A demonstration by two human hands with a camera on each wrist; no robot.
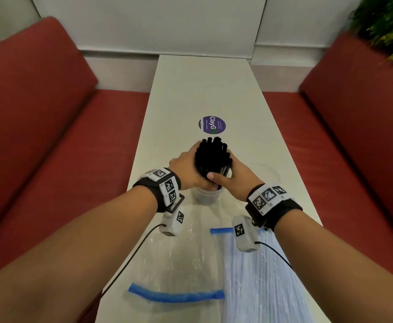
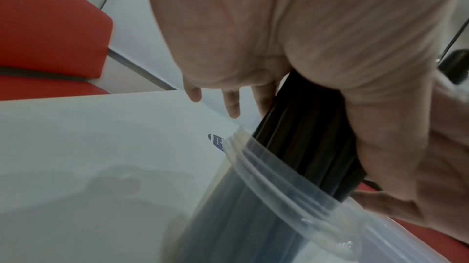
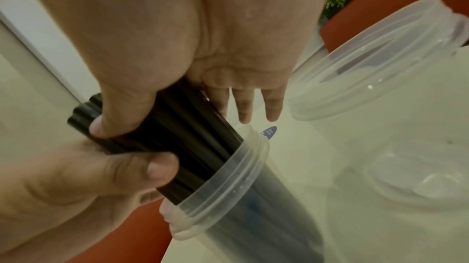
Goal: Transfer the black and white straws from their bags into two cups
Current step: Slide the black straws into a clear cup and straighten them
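A bundle of black straws (image 1: 214, 157) stands with its lower ends inside a clear plastic cup (image 1: 206, 198) at mid-table. My left hand (image 1: 183, 166) and right hand (image 1: 237, 178) hold the bundle from either side just above the rim, thumbs curled onto the near side. In the right wrist view both thumbs press on the black straws (image 3: 193, 137) above the cup (image 3: 228, 177). The left wrist view shows the straws (image 2: 304, 137) entering the cup (image 2: 279, 183). White straws (image 1: 260, 276) lie in a zip bag near me on the right. A second clear cup (image 3: 368, 32) stands empty to the right.
An empty clear bag with a blue zip strip (image 1: 176, 296) lies flat near me on the left. A purple round sticker (image 1: 212, 124) marks the white table (image 1: 202, 85) beyond the cup. Red bench seats flank both sides, with a plant at top right.
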